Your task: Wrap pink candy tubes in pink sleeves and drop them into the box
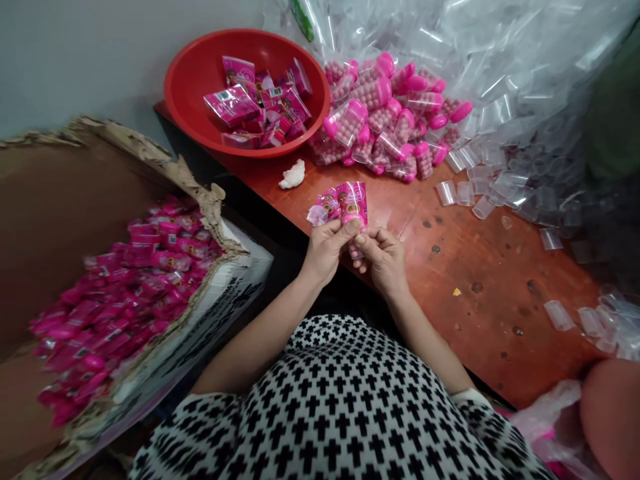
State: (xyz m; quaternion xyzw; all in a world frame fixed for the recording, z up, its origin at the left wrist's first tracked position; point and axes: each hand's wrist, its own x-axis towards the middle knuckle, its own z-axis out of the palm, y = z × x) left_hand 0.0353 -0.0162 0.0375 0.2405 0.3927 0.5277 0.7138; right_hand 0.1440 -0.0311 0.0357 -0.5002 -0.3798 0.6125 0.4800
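My left hand (326, 248) and my right hand (383, 257) meet over the near edge of a red-brown table (480, 267). Both pinch a small pink printed wrapper (354, 200) that stands up from the fingers. A second pink wrapper with a clear end (324, 208) sticks out to its left, held by my left hand. A small pink-capped candy bottle seems to sit inside the upright wrapper, mostly hidden by the fingers.
A red bowl (200, 73) of pink wrappers stands at the back. Beside it lies a heap of pink-capped candy bottles (385, 113). Clear plastic sleeves (500, 180) litter the right side. A torn cardboard box (100, 300) of wrapped pink packs sits at the left. A white crumpled scrap (293, 175) lies near the bowl.
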